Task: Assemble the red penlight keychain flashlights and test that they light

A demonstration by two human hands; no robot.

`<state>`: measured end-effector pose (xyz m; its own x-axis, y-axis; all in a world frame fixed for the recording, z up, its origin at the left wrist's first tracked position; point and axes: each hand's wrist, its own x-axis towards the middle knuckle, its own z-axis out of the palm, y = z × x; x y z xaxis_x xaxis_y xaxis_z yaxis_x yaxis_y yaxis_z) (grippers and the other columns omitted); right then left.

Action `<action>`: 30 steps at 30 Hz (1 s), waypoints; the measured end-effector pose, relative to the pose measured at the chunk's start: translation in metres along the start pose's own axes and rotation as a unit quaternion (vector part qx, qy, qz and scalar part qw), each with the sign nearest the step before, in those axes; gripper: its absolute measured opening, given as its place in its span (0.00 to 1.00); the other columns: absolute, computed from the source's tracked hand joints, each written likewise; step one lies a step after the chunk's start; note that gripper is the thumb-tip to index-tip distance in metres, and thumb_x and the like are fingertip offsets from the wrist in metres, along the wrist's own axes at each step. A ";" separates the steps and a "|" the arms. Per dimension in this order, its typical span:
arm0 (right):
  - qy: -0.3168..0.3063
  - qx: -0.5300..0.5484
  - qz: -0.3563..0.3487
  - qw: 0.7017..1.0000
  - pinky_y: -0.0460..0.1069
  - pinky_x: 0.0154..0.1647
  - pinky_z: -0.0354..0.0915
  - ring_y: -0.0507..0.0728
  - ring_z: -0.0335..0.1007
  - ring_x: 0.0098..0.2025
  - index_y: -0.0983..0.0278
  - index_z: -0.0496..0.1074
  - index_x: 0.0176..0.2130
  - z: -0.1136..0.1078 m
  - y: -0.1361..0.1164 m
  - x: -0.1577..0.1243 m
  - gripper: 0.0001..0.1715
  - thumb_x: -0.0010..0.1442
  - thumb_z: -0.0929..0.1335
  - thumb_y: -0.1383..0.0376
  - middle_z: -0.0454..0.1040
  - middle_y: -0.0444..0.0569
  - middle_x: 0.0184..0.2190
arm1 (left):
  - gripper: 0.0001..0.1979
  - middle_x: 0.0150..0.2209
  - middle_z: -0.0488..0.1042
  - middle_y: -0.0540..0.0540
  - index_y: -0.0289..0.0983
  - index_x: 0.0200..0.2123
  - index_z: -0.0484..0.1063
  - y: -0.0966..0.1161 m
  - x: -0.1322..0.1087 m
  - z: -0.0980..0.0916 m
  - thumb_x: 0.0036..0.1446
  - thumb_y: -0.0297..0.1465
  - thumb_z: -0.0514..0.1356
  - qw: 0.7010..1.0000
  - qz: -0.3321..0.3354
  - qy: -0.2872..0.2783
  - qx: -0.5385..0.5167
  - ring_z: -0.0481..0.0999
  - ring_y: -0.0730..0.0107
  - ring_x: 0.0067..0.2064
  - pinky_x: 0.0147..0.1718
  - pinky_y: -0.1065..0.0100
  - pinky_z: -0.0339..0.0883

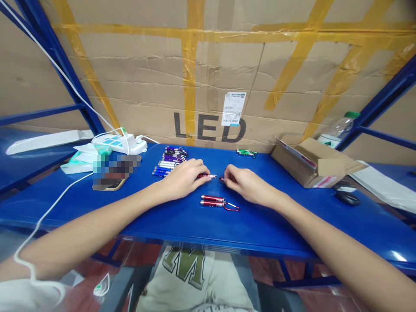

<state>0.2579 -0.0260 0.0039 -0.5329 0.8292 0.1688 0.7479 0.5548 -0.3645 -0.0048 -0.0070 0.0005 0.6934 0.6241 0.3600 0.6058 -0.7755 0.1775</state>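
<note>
My left hand (186, 177) is closed around a small red penlight (208, 176), its silver end pointing right. Across a small gap, my right hand (242, 182) pinches a small dark red piece (221, 179), mostly hidden by the fingers; I cannot tell whether it is a cap or a clip. Two red penlights (212, 200) lie side by side nearer to me, with a red carabiner clip (232, 208) at their right end. Beyond my left hand are several blue, purple, silver and black penlights (169, 164) in a row. Some green penlights (246, 152) rest at the back.
An open cardboard box (308, 162) stands at the right, near a black mouse (347, 198) and a plastic bottle (339, 128). On the left are a phone (113, 187), a white power strip (130, 143) and a trailing white cable (48, 216). A large carton (146, 86) walls the back.
</note>
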 end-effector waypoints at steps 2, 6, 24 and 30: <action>-0.002 -0.003 -0.003 1.000 0.50 0.36 0.59 0.57 0.71 0.34 0.59 0.64 0.38 -0.001 -0.001 0.000 0.08 0.74 0.64 0.65 0.79 0.48 0.37 | 0.16 0.46 0.77 0.42 0.37 0.49 0.79 0.000 0.000 0.000 0.78 0.40 0.55 1.000 0.000 -0.002 -0.004 0.76 0.56 0.50 0.52 0.57 0.68; 0.001 -0.008 -0.005 1.000 0.50 0.36 0.59 0.57 0.70 0.34 0.59 0.65 0.39 -0.001 -0.001 0.000 0.07 0.73 0.65 0.67 0.78 0.47 0.36 | 0.16 0.46 0.77 0.42 0.38 0.49 0.79 0.001 0.000 0.000 0.78 0.40 0.55 1.000 -0.004 -0.004 -0.011 0.76 0.56 0.50 0.52 0.56 0.68; 0.025 -0.045 -0.068 0.996 0.57 0.55 0.69 0.64 0.76 0.52 0.63 0.76 0.61 0.002 0.006 0.003 0.19 0.75 0.64 0.64 0.79 0.57 0.50 | 0.15 0.46 0.79 0.43 0.39 0.50 0.80 0.000 0.001 0.000 0.76 0.41 0.57 0.997 -0.014 0.009 -0.081 0.78 0.56 0.51 0.53 0.55 0.69; 0.055 -0.028 -0.053 0.997 0.57 0.53 0.69 0.64 0.74 0.50 0.61 0.79 0.54 0.000 0.003 0.004 0.14 0.73 0.67 0.62 0.81 0.54 0.47 | 0.15 0.45 0.81 0.43 0.40 0.49 0.82 0.001 0.002 0.001 0.76 0.39 0.57 0.994 -0.014 0.004 -0.111 0.80 0.58 0.49 0.52 0.57 0.70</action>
<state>0.2582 -0.0207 0.0033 -0.5658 0.7662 0.3047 0.7122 0.6403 -0.2877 -0.0025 -0.0058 0.0002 0.6743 0.6455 0.3588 0.5228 -0.7604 0.3853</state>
